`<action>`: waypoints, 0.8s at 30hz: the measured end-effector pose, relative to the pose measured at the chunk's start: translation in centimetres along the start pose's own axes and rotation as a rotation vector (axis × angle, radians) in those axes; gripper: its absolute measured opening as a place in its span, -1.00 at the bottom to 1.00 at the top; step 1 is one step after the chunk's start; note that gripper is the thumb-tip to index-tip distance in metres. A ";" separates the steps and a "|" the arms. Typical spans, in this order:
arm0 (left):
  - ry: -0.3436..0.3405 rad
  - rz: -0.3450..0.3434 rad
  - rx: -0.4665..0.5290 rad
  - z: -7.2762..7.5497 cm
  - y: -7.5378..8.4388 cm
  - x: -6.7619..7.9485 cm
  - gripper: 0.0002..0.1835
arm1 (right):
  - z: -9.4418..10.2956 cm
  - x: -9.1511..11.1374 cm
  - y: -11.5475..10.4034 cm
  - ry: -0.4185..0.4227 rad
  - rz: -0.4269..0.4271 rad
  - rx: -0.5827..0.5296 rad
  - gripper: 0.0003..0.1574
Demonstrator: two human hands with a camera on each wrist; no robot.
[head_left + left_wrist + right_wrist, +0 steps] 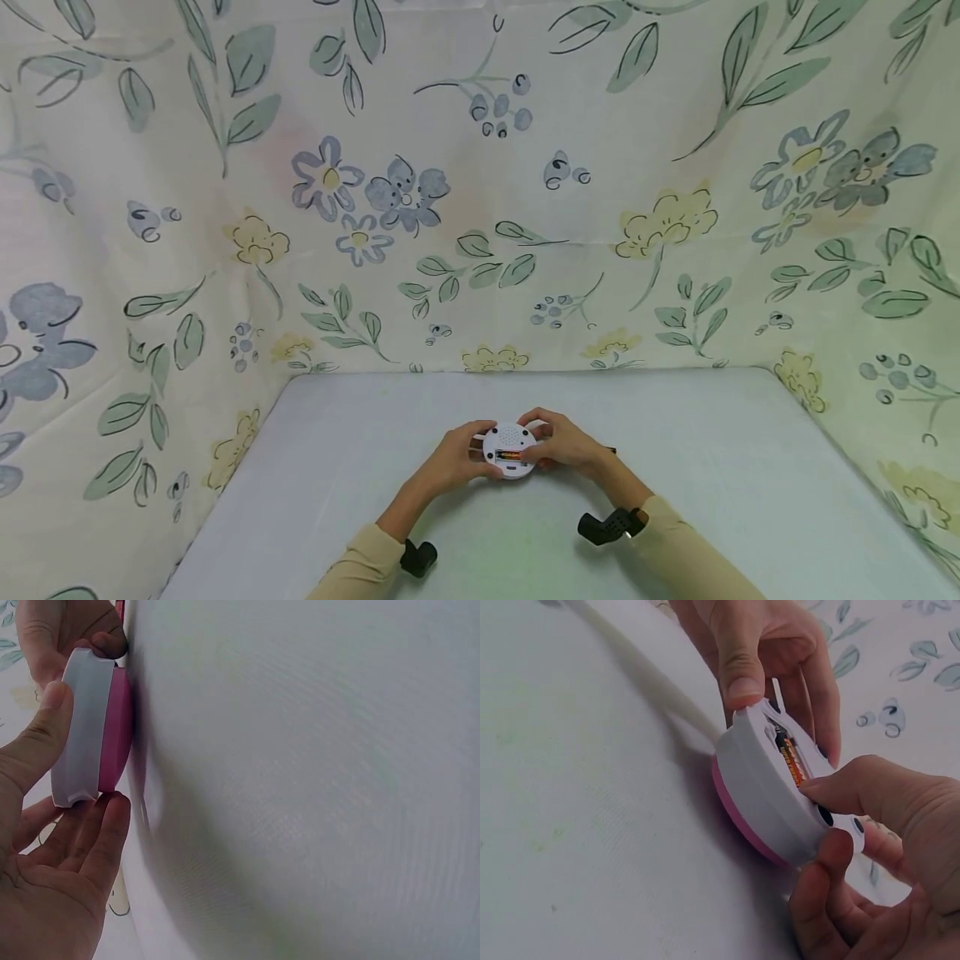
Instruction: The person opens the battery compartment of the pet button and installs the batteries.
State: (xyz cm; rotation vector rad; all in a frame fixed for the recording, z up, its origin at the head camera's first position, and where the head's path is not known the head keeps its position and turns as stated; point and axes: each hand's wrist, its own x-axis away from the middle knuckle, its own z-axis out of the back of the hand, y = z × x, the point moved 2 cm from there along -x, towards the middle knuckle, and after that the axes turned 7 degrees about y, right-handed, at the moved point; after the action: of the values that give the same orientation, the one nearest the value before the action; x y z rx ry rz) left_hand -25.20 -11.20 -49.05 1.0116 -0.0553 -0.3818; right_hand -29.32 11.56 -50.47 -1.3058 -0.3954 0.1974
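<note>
You have both hands on the round device [512, 436], which is at the middle of the bench [337, 500], toward its far side, with its white back facing up. Your left hand [453, 458] grips it by the left rim, the thumb on the near edge and the fingers spread around the far left edge. Your right hand [566, 442] holds the opposite side: its thumb presses on one end of the battery [793, 761], while its fingers curl by the rim. The battery, orange and black, lies in the open slot. Around the slot you can see small holes and dark feet [495, 431] on the back. The pink side [116, 735] faces down, close to the bench; you cannot tell whether it touches. Your beige sleeves [690, 550] reach in from the near edge, and a flowered cloth [465, 183] hangs behind the bench.
</note>
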 end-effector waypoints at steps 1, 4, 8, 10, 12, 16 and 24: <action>-0.001 0.004 -0.003 0.0 0.0 0.0 -0.20 | 0.0 0.0 0.0 0.003 0.001 0.003 -0.32; -0.002 0.013 -0.011 0.0 -0.1 0.0 -0.19 | -0.1 0.1 0.0 0.005 0.002 0.004 -0.33; -0.004 0.028 -0.014 0.1 -0.2 0.0 -0.18 | 0.1 0.2 0.1 -0.004 0.017 0.008 -0.32; -0.007 0.032 -0.013 0.1 -0.3 0.0 -0.18 | 0.3 0.3 0.1 -0.008 0.026 0.011 -0.33; -0.009 0.029 -0.005 0.2 -0.3 0.0 -0.17 | 0.5 0.5 0.2 -0.007 0.042 0.037 -0.36; -0.007 0.041 -0.005 0.2 -0.3 0.1 -0.17 | 1.5 0.9 0.2 0.006 0.082 0.081 -0.43; 0.005 0.066 -0.019 0.2 -0.3 0.3 -0.15 | 3.8 1.7 0.1 0.038 0.164 0.078 -0.47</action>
State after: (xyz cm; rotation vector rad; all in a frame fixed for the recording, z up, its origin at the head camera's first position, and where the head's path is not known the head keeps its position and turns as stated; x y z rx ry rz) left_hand -25.09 -11.61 -49.22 0.9894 -0.0805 -0.3193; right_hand -29.19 15.58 -49.48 -1.2640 -0.2457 0.3216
